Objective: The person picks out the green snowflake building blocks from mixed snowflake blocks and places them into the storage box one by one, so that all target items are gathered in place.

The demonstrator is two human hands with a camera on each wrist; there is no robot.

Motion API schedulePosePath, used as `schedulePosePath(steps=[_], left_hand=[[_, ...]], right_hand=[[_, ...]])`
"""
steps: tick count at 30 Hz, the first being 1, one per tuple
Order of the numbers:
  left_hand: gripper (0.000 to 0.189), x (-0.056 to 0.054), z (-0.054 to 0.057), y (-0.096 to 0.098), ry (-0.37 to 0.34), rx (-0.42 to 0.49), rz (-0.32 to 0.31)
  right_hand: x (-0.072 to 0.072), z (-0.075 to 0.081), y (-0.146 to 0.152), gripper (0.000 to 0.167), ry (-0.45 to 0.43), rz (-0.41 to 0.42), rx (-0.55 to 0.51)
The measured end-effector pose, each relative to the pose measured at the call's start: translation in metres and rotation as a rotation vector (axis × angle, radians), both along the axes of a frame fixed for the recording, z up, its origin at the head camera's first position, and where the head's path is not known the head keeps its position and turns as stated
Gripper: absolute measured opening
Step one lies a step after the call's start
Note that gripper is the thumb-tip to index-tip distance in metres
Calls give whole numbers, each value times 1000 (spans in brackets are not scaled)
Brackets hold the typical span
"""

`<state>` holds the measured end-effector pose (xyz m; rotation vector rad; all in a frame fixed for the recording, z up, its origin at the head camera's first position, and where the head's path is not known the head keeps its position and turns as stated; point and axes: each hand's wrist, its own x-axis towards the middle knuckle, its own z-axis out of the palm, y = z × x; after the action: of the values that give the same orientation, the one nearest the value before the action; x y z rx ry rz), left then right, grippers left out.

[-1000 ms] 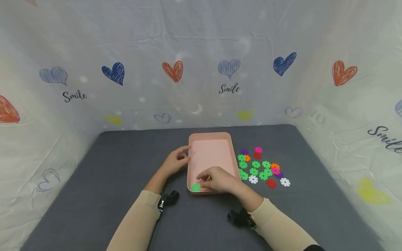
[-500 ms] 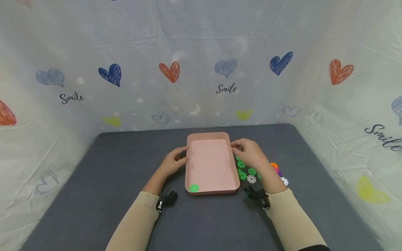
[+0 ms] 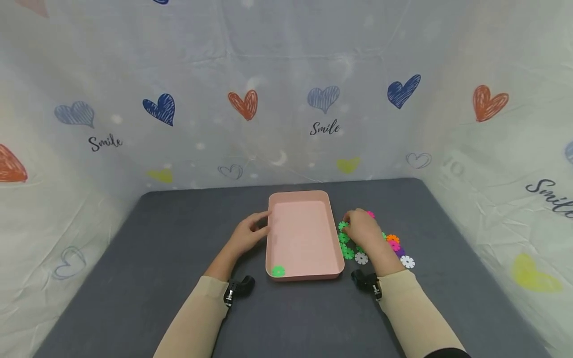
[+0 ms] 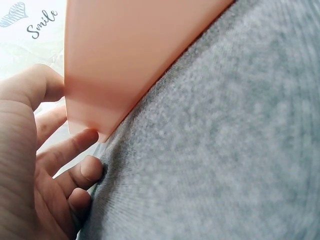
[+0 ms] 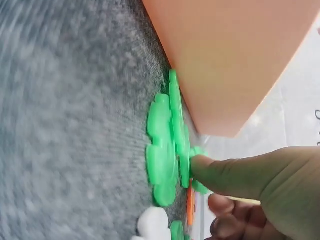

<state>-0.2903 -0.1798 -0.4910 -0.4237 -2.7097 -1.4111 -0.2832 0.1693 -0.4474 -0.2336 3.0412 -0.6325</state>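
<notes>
My left hand (image 3: pixel 245 235) is at the left side of a pink tray (image 3: pixel 304 276), its thumb and fingertips at the rim and outer wall. One green snowflake-shaped building disc (image 3: pixel 278 271) lies in the tray's near left corner. My right hand (image 3: pixel 364 231) is over the loose discs just right of the tray, thumb and index finger spread apart. In the right wrist view, the thumb (image 5: pixel 225 175) tip comes down at a green disc (image 5: pixel 199 186), with the other fingers bent behind it. Several green discs (image 5: pixel 162 150) lie against the tray wall. The hand hides part of the pile.
White (image 3: pixel 361 258), orange (image 3: pixel 392 238), pink (image 3: pixel 394 245) and purple discs lie around the right hand on the dark grey table (image 3: pixel 201 209). A white curtain (image 3: pixel 286 59) printed with hearts hangs behind and at both sides.
My right hand has gone from above the tray's near end, past its right rim, down to the loose discs. The green disc in the corner stays there. The left hand keeps its place.
</notes>
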Motion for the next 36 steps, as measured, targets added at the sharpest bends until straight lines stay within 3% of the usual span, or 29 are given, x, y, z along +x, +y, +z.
schedulePosePath(steps=[4, 8, 14, 20, 24, 28, 36], left_hand=[[52, -1, 0, 1, 5, 11, -3], [52, 0, 0, 1, 4, 10, 5], [52, 1, -2, 2, -1, 1, 19], [51, 1, 0, 3, -7, -2, 31], [51, 1, 0, 3, 7, -5, 34], [51, 1, 1, 2, 25, -2, 30], [51, 0, 0, 1, 10, 14, 15]], right_hand=[[2, 6, 5, 13, 50, -17, -87], [9, 21, 1, 19, 38, -32, -281], [27, 40, -21, 36, -58, 8, -662], [43, 44, -54, 42, -215, 123, -885], [50, 34, -75, 42, -299, 202, -906], [52, 21, -93, 41, -349, 241, -857], [50, 3, -115, 39, -308, 243, -659]])
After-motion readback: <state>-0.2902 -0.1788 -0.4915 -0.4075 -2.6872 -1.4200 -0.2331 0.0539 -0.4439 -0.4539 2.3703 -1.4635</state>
